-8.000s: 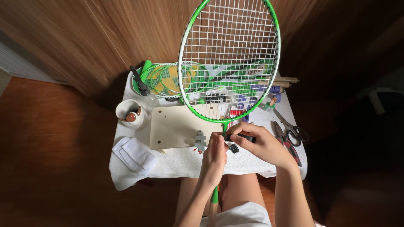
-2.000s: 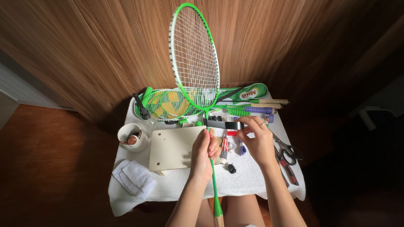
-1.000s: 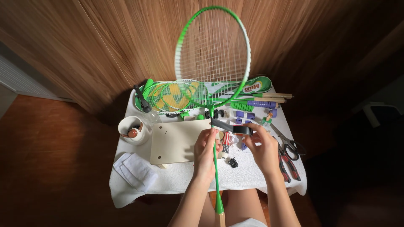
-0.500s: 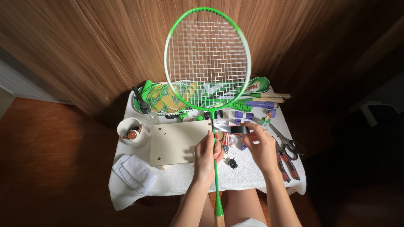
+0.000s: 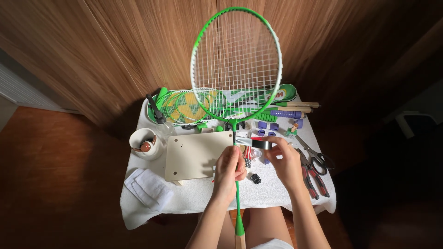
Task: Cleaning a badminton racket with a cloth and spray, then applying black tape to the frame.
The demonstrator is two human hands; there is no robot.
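Observation:
My left hand [image 5: 229, 169] grips the thin shaft of a green and white badminton racket [image 5: 236, 64], which stands nearly upright with its strung head facing me. Its wooden handle end [image 5: 239, 240] points down between my knees. My right hand [image 5: 282, 159] holds a roll of black tape [image 5: 261, 143], with a strip stretched left to the racket shaft just above my left hand.
A small table with a white cloth [image 5: 203, 198] carries a beige board [image 5: 196, 154], a white cup [image 5: 145, 143], a folded white cloth [image 5: 147, 186], several green rackets [image 5: 184, 107], purple grips [image 5: 286, 114], scissors [image 5: 316, 157] and red-handled pliers [image 5: 313, 177]. Wooden wall behind.
The racket has turned about its shaft, from edge-on to its face fully toward me, and straightened upright. My hands stay at the shaft with the tape.

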